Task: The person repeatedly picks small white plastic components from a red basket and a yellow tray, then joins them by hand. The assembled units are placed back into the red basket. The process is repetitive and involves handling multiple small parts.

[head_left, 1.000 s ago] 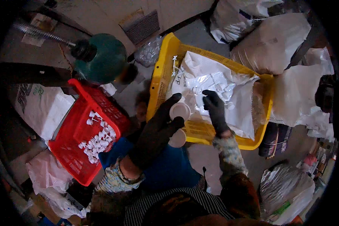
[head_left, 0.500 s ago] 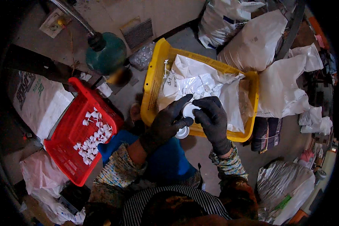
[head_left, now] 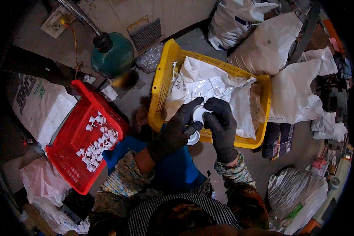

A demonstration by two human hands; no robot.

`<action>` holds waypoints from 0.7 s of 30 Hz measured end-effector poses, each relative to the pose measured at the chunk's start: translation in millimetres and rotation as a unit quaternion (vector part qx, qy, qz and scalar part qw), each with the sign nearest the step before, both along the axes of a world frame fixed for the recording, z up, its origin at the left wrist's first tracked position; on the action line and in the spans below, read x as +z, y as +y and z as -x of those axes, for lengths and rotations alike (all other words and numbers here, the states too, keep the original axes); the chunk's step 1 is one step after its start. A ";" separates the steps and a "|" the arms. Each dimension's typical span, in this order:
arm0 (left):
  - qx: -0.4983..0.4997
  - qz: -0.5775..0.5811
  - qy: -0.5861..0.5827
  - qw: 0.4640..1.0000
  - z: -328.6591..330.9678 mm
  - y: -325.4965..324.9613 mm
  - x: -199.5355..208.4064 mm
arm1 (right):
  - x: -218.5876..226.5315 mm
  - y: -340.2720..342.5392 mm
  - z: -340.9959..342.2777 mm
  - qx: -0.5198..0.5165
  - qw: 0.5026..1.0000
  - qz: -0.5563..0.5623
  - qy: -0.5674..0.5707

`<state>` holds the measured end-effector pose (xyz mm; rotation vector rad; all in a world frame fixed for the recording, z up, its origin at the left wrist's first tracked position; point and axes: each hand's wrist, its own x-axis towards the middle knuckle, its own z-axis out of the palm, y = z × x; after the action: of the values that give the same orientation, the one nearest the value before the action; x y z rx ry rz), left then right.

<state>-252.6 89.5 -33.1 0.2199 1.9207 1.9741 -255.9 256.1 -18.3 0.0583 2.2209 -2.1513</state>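
Both of my hands wear dark gloves and meet over the near edge of a yellow basket (head_left: 158, 84). Between them is a white round plastic cap (head_left: 200, 114), pinched by my left hand (head_left: 176, 129) and by the fingers of my right hand (head_left: 223, 129). A second white round piece (head_left: 193, 138) shows just under my left thumb; whether the left fingers hold it is hidden. Inside the basket, a white plastic sack (head_left: 196, 70) lies open with white plastic pieces (head_left: 210, 89) in it.
To the left stands a red basket (head_left: 67, 167) with many small white stemmed pieces (head_left: 94, 153). A green-shaded lamp (head_left: 113, 57) hangs on a flexible neck beyond it. Full white sacks (head_left: 265, 43) crowd the right. A dark bundle (head_left: 277, 141) sits beside the yellow basket.
My right fingers have shifted slightly up and around the cap, and the cap has tilted a little. The left hand keeps nearly the same place.
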 end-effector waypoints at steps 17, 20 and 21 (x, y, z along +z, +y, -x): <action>-0.006 0.014 0.035 0.999 5.3 -3.8 4.8 | 16.2 11.7 2.5 0.017 0.990 0.088 -0.108; 0.001 0.028 0.049 0.998 5.7 -1.6 4.9 | 17.1 11.4 0.1 0.007 0.990 0.091 -0.110; -0.001 0.051 0.070 0.996 5.8 -1.7 4.0 | 16.3 11.6 -0.5 0.008 0.990 0.091 -0.108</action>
<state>-258.4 87.8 -29.1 0.3401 2.1020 1.8983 -255.4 267.7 -1.9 0.2530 1.8958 -2.2102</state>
